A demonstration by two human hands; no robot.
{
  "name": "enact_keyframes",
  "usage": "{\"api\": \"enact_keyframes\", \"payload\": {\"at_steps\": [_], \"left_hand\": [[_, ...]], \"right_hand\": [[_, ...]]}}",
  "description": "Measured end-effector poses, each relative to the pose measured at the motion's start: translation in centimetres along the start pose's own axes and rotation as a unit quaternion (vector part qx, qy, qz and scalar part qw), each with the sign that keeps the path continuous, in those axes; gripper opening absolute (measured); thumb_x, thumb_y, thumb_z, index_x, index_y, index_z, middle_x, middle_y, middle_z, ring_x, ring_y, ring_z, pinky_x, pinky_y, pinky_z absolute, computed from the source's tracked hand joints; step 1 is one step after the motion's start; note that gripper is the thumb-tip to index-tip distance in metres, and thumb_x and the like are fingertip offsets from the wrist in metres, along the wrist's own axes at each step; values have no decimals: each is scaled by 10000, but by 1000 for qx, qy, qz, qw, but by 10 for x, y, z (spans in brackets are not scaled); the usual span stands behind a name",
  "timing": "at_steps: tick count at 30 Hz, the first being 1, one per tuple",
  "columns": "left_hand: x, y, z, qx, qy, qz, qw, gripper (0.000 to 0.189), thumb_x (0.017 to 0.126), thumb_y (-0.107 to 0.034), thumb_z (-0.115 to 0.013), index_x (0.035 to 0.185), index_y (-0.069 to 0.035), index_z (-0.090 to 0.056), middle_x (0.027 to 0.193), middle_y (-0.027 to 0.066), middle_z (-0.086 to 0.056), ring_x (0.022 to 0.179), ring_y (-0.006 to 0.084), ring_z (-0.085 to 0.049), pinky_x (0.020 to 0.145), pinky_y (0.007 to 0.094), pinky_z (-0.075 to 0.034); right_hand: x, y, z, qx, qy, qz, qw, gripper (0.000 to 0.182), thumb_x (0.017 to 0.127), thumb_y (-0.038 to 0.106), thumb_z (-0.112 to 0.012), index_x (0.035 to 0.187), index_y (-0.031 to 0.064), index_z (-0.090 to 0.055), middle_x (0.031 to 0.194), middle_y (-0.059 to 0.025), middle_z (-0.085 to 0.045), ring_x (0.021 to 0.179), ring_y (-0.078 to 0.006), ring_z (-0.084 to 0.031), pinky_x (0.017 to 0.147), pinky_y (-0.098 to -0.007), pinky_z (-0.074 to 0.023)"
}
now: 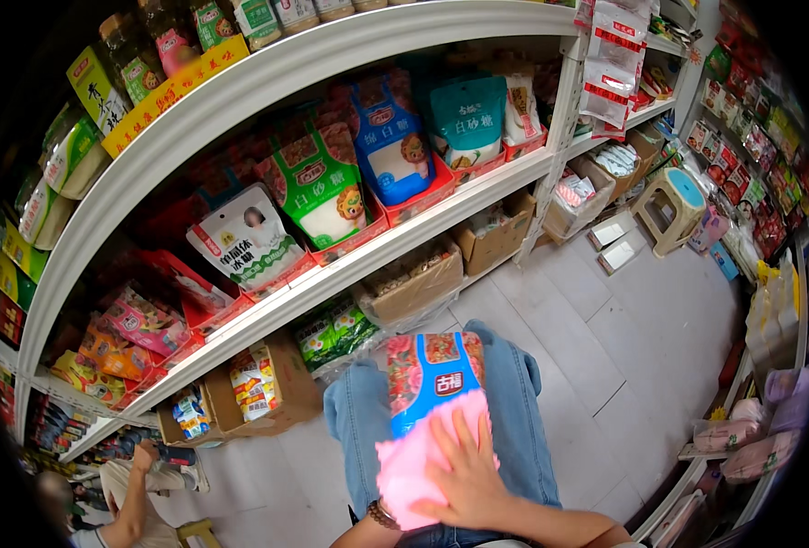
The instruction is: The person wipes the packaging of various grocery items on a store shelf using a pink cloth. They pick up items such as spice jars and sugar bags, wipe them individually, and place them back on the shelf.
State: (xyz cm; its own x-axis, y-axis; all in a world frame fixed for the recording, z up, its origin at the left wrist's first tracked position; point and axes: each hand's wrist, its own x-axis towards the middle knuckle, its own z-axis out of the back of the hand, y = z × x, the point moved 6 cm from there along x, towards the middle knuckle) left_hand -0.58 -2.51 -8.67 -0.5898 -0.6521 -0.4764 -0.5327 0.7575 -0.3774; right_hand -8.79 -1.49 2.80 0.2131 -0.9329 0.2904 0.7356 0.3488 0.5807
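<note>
A blue bag with a floral pattern (414, 377) lies on my lap, between my jeans-clad thighs. My right hand (462, 472), fingers spread, presses a pink cloth (404, 472) with a zigzag edge onto the lower part of the bag. My left forearm, with a beaded bracelet (382, 515) at the wrist, reaches under the cloth; the left hand is hidden beneath it, so its grip does not show.
A white metal shelf (404, 236) holds sugar bags, among them a green bag (318, 185) and a blue bag (390, 137). Cardboard boxes (294, 383) stand below. A stool (668, 212) stands at the right back. Another person (130, 500) sits at lower left.
</note>
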Motion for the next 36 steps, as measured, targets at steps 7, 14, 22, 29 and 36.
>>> {"api": "enact_keyframes", "payload": {"at_steps": [7,14,22,29,36], "left_hand": [[9,-1,-10,-4,23,-18,1000,562,943,-421,-427,1376,-76,-333,1358,124,-431,1190,268,-470,964,409,-430],[9,2,-5,2,2,7,1000,560,945,-420,-421,1376,-75,-331,1361,126,-426,1188,272,-471,965,414,-429],[-2,9,-2,7,-10,15,1000,558,947,-420,-414,1376,-74,-330,1366,128,-422,1187,277,-472,967,419,-427],[-3,6,2,21,-12,20,1000,556,949,-419,-408,1376,-73,-329,1369,130,-417,1185,282,-473,969,424,-426],[0,-1,-15,25,11,-6,1000,554,950,-419,-402,1376,-73,-327,1373,131,-413,1184,287,-473,970,429,-425]], "right_hand": [[13,-70,-10,161,-74,-151,972,647,861,367,-512,1389,40,-330,1458,-261,-187,1350,-443,-163,1081,-506,-176],[-14,-1,-5,83,-14,-63,994,704,872,455,-494,1387,9,-319,1476,-270,-117,1358,-477,-74,1055,-613,-80],[32,-60,11,33,-55,-88,994,649,837,413,-540,1386,113,-369,1432,-231,-276,1332,-411,-225,1073,-507,-193],[-34,-12,-15,78,-22,-99,992,660,858,423,-532,1386,70,-351,1424,-296,-221,1316,-497,-180,1061,-577,-147],[26,-25,14,10,-16,-41,999,695,851,498,-497,1380,65,-366,1461,-220,-222,1358,-438,-137,1078,-561,-103]]}}
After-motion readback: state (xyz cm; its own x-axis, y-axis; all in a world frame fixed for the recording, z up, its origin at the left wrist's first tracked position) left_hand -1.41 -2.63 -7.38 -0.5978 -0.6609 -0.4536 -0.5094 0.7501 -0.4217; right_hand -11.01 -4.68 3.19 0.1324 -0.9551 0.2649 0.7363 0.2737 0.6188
